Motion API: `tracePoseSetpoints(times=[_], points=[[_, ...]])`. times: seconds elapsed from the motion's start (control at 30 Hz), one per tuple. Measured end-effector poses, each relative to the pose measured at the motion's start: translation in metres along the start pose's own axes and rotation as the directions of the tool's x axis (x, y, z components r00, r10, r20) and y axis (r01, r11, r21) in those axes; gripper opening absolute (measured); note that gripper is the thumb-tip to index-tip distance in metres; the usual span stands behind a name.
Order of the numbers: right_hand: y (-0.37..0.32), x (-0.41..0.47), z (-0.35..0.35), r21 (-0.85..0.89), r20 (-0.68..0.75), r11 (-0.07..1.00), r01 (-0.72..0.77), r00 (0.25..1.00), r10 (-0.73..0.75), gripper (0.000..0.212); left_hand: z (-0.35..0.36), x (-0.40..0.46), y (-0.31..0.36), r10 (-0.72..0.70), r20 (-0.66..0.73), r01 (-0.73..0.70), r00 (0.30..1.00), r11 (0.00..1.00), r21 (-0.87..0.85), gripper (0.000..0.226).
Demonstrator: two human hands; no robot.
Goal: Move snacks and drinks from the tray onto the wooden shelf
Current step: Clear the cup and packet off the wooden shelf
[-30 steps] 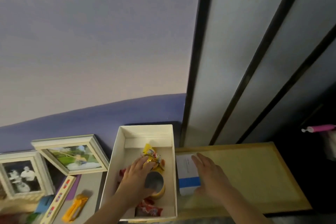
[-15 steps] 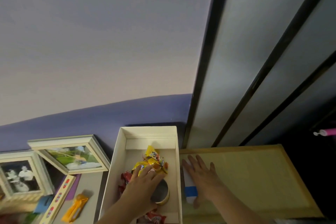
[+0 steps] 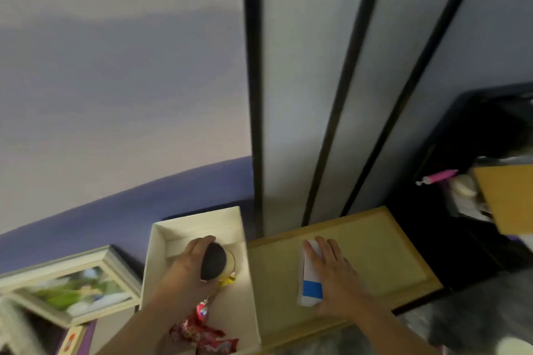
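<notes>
A white tray (image 3: 199, 217) stands left of the wooden shelf (image 3: 375, 253). My left hand (image 3: 184, 271) grips a yellow can (image 3: 215, 261) above the tray, its dark end turned toward me. A yellow wrapper (image 3: 229, 280) peeks out under the can. Red snack packets (image 3: 203, 336) lie at the tray's near end. On the shelf lies a white carton with a blue band (image 3: 310, 285). My right hand (image 3: 334, 277) rests on it with fingers stretched along its top and right side.
Picture frames (image 3: 78, 288) lean on the left beside the tray. Black vertical door rails (image 3: 253, 95) rise behind the shelf. To the right is a dark unit holding a pink tube (image 3: 439, 176) and a cardboard box (image 3: 507, 196).
My left hand has closed round the can and raised it off the tray floor, tipping it. My right hand has slid the carton to the right across the shelf.
</notes>
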State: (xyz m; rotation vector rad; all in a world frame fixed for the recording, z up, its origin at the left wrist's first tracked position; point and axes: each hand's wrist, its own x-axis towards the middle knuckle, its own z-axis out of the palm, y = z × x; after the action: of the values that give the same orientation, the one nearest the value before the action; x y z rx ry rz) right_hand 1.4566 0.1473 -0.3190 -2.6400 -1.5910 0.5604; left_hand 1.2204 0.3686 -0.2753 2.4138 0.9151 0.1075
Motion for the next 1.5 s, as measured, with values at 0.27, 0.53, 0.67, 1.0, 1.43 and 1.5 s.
tracePoseSetpoints(times=[0.27, 0.53, 0.67, 1.0, 1.43, 1.5], points=[[0.083, -0.134, -0.035, 0.098, -0.113, 0.961, -0.259, 0.956, 0.269, 0.121, 0.005, 0.038, 0.145, 0.342, 0.096, -0.349, 0.935, 0.934, 0.071, 0.069], [0.204, -0.308, -0.011, 0.191, -0.133, 0.798, -0.572, 0.791, 0.598, 0.128, 0.131, 0.027, 0.336, 0.604, 0.326, -0.624, 0.727, 0.780, -0.052, 0.082], [0.270, -0.380, 0.009, 0.248, -0.092, 0.704, -0.666, 0.707, 0.701, 0.128, 0.219, 0.002, 0.425, 0.636, 0.438, -0.649, 0.635, 0.747, -0.145, 0.083], [0.426, -0.463, 0.097, 0.382, 0.032, 0.513, -0.769, 0.565, 0.824, 0.130, 0.450, -0.038, 0.559, 0.557, 0.609, -0.557, 0.565, 0.802, -0.217, 0.083], [0.536, -0.373, 0.239, 0.445, 0.132, 0.532, -0.720, 0.641, 0.756, 0.127, 0.653, -0.009, 0.543, 0.414, 0.706, -0.516, 0.575, 0.853, -0.079, 0.084], [0.544, -0.359, 0.264, 0.430, 0.158, 0.541, -0.723, 0.651, 0.743, 0.128, 0.673, -0.004, 0.535, 0.391, 0.710, -0.502, 0.586, 0.863, -0.061, 0.084]])
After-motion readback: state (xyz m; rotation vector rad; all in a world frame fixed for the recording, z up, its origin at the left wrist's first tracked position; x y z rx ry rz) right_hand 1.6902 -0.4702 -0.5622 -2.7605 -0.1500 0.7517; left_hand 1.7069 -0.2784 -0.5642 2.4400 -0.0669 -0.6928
